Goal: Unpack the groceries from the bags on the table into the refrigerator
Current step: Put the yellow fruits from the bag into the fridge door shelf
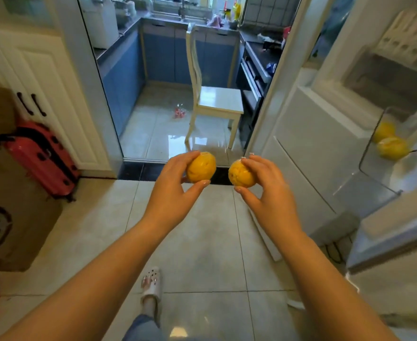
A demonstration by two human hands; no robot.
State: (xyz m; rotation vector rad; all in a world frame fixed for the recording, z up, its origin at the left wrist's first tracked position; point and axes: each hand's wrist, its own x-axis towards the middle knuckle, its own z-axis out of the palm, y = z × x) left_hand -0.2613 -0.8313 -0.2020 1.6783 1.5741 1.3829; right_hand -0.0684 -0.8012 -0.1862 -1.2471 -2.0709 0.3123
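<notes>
The person stands before the open refrigerator (384, 183) with one yellow fruit in each hand. To do this step well, I think it is best to turn to the right and put the fruits down one after the other on the shelf (399, 173), beside the two fruits already lying there (391, 141), gently, so that nothing rolls out (the round shape probably rolls easily). The left hand (173, 185) holds the left fruit (200, 167) with curled fingers (185, 159) over the top and the thumb under it. The right hand (264, 185) holds the right fruit (240, 174) in the same way. Both fruits are in the air above the tiled floor (202, 242), near each other but not touching, well apart from the shelf.
</notes>
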